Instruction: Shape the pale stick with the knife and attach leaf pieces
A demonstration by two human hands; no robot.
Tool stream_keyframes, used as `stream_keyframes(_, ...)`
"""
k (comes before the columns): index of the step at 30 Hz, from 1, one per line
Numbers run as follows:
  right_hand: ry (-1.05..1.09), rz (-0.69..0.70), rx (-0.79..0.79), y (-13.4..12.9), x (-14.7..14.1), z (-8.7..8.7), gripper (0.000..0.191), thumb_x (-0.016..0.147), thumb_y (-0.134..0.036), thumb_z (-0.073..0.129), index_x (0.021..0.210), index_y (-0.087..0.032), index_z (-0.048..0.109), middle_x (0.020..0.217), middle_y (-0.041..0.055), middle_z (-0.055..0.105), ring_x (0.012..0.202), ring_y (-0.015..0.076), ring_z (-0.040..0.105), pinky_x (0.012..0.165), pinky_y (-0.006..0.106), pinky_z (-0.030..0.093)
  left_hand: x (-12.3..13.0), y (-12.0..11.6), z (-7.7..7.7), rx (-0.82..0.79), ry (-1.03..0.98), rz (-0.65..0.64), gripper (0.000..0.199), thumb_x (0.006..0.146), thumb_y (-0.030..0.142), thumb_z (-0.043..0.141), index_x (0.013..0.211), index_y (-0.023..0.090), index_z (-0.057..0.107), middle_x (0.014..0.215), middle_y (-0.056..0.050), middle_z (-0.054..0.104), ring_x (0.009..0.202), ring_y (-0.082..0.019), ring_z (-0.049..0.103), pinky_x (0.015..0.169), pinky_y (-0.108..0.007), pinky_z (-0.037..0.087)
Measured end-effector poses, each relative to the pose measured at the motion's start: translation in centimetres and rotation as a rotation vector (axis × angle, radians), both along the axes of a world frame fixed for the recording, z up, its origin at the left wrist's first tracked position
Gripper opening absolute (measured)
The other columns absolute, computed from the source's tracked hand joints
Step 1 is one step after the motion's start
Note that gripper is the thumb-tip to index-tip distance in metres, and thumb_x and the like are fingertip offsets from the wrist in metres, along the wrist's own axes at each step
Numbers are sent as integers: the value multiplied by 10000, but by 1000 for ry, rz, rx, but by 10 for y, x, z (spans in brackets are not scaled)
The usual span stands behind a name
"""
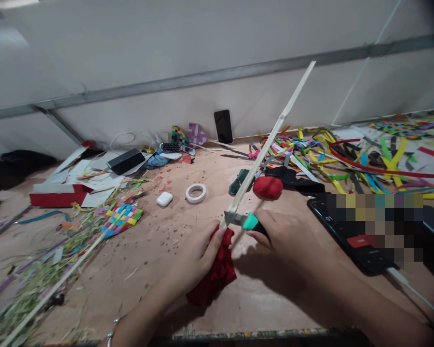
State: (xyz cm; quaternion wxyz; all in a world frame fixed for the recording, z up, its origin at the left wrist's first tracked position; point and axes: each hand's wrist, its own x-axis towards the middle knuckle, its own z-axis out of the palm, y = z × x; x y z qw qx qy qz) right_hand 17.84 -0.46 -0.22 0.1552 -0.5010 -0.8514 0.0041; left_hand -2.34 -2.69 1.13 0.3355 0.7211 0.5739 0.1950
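pale strip (258,163) in left hand (197,248); knife (250,221) across

The light is soft and rather dim, cool grey on the wall (188,43) and warmer on the tabletop (159,260), with a paler patch of glare in the upper left. A dark shadow spreads below the right hand (280,229) and its forearm (347,289), which suggests lighting from above. The pale strip (265,147) and the knife (235,219) read fairly clearly, while the shredded fibres (39,277) at lower left look smeared. Wide-angle distortion stretches things toward the edges, the top right corner falls to black, and a pixelated mosaic covers part of the smartphone (369,260).
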Motion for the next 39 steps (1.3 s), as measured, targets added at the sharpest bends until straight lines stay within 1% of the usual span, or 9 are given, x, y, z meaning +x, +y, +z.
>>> stream_keyframes(3,-20,-2,15,0,-1,6,360,834,-488,407,761,-160,536,648,38,569,550,112,463,527,231,215,-1,0,0,14,9,-4,400,891,445,229,821,177,517,725,1,579,672,-99,506,633,-221,368)
stream_keyframes(6,-31,10,21,-1,-2,6,361,836,-483,406,773,-156,545,635,42,562,544,107,465,526,235,221,0,-1,2,35,65,-16,390,890,436,236,776,175,503,730,-3,579,678,-104,499,635,-228,364)
stream_keyframes(9,-5,14,54,-1,-3,-2,374,864,-472,350,791,-159,541,636,38,567,550,109,485,516,231,216,2,-3,3,28,118,-17,382,892,429,229,775,176,490,734,-9,572,678,-110,488,634,-237,360)
stream_keyframes(15,1,-45,133,-3,-10,-17,435,883,-497,260,770,-156,505,610,25,557,517,102,484,489,234,185,5,-3,-1,28,141,-12,384,896,432,196,830,180,479,788,-23,564,721,-123,482,679,-259,372)
stream_keyframes(20,7,-61,160,-4,-14,-19,424,883,-493,271,797,-155,511,618,21,543,535,103,499,488,243,185,6,-3,-3,-3,91,-15,381,898,429,203,847,179,485,816,-22,576,742,-124,490,686,-251,377)
stream_keyframes(25,-33,-45,158,-2,-9,-19,396,877,-470,320,778,-148,530,649,32,552,552,102,499,502,243,197,7,-2,3,-63,-18,-43,378,900,425,219,859,175,499,804,-5,590,733,-106,508,696,-231,379)
stream_keyframes(29,-11,-9,115,0,-5,-12,382,862,-469,359,767,-149,544,643,36,555,562,104,489,524,234,222,1,1,6,-63,0,-45,386,887,444,263,803,167,519,768,-5,605,705,-105,520,671,-224,384)
stream_keyframes(35,-61,68,5,2,-5,18,354,840,-447,413,723,-146,559,622,56,555,601,125,480,573,234,253,-10,4,14,-98,45,-71,396,875,463,290,813,176,556,777,0,618,711,-104,532,691,-219,393)
stream_keyframes(39,-54,58,2,3,-3,21,316,833,-425,433,746,-152,568,646,56,563,592,127,469,583,240,260,-12,5,19,-91,19,-51,361,875,451,306,832,194,556,836,18,627,771,-101,545,721,-205,390)
